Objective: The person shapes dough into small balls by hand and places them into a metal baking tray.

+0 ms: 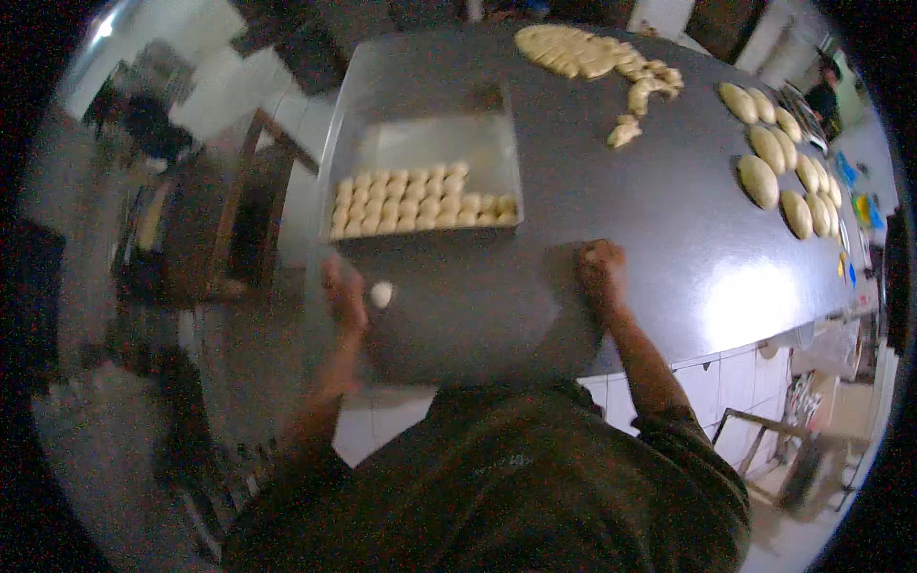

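My left hand point(345, 292), blurred, is at the left edge of the dark worktop point(473, 301). Just right of it lies a small dough ball point(382, 294), apart from the fingers. My right hand point(603, 271) is curled low over the worktop, and a pale spot shows at its fingers; whether that is dough I cannot tell. Beyond my hands sits a rectangular metal tray point(437, 140). Close-set rows of small dough balls point(408, 204) fill its near part, with a shorter row on the right.
A large flattened dough mass point(573, 51) lies at the back, trailing into a strip and a loose dough piece point(625, 132). Several oval dough loaves point(758, 181) rest on the right. A wooden frame point(247, 208) stands off the left side; a metal frame point(759, 422) is low right.
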Demonstrator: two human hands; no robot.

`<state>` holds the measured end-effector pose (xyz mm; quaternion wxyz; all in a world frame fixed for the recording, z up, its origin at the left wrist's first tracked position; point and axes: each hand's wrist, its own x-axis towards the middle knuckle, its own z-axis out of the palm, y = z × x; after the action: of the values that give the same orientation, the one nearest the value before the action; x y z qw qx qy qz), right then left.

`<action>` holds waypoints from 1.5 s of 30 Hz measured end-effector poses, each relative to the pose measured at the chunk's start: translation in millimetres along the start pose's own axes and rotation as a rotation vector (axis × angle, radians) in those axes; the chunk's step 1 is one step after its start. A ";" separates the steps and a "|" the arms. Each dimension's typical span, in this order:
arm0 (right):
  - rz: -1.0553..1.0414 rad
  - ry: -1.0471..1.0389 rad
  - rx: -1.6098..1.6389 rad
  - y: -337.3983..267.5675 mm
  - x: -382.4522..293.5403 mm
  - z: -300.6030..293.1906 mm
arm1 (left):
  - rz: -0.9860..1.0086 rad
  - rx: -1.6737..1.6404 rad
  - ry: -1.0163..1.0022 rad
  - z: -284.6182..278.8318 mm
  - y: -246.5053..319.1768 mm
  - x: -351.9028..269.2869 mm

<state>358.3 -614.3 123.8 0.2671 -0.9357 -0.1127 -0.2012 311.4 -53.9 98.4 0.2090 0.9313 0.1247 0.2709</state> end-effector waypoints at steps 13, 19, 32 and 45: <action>-0.072 -0.521 0.399 -329.0 61.3 139.6 | -0.555 0.173 -0.340 9.7 -97.2 47.7; 0.425 0.081 0.021 -197.5 199.2 59.2 | -0.307 0.259 -0.181 -24.8 12.8 49.1; 0.303 -0.244 0.332 -120.6 223.6 73.3 | -0.413 0.027 -0.361 -41.2 17.2 63.9; 0.570 0.402 -0.360 77.1 192.5 18.8 | 0.180 0.363 -0.536 -17.2 209.0 -23.6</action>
<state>560.8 -648.3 158.2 0.1604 -0.9033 0.2433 -0.3148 307.3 -240.8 196.3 0.0405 0.9987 0.0288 0.0069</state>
